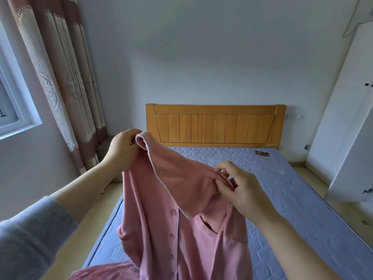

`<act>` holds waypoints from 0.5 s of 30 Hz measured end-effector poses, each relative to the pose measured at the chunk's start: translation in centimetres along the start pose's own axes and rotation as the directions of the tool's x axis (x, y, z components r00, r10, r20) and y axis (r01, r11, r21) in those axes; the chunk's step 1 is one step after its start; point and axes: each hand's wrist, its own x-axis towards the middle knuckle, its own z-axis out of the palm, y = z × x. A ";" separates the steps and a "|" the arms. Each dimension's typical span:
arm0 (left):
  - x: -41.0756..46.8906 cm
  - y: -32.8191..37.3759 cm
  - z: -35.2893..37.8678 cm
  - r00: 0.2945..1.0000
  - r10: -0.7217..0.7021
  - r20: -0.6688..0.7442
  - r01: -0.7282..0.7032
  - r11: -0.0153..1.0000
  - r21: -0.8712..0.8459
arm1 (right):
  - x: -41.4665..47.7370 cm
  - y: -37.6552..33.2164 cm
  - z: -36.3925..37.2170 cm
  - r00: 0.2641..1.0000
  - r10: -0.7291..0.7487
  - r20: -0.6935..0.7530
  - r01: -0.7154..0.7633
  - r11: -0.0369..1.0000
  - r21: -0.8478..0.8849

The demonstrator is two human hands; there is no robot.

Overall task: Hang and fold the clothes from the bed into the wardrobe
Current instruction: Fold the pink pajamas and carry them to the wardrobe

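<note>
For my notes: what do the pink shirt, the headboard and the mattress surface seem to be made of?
The pink shirt: soft matte fabric, perhaps fleece or brushed knit; it drapes and creases, with pale piping. The headboard: wood, smooth orange-toned finish; slats show grain. The mattress: blue quilted textile, stitched hexagons, faint sheen; fibre unclear.

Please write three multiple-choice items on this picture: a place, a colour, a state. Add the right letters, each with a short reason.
1. Relative to the bed, where does the white wardrobe stand?
A. On its left.
B. On its right.
C. At its foot.

2. What colour is the buttoned shirt?
A. Green.
B. White.
C. Pink.

3. How is the shirt now?
A. Held up in the air.
B. Flat on the mattress.
C. On a hanger.

1 B: it fills the right edge.
2 C: its cloth is pink.
3 A: the left hand pinches its collar, the right hand a fold.
</note>
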 end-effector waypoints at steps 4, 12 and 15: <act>-1.0 1.1 -0.1 0.999 0.047 0.003 -0.047 0.999 0.018 | -0.6 1.4 -1.0 0.999 0.029 -0.039 -0.028 1.000 0.010; -6.8 1.3 -0.7 0.998 -0.010 0.061 0.013 0.999 -0.038 | -3.1 2.1 -1.9 0.939 0.343 -0.032 -0.300 0.861 0.410; -9.5 1.7 -2.1 0.990 -0.027 0.141 0.035 0.998 -0.060 | -5.2 0.5 -2.3 0.918 0.388 -0.088 -0.328 0.864 0.382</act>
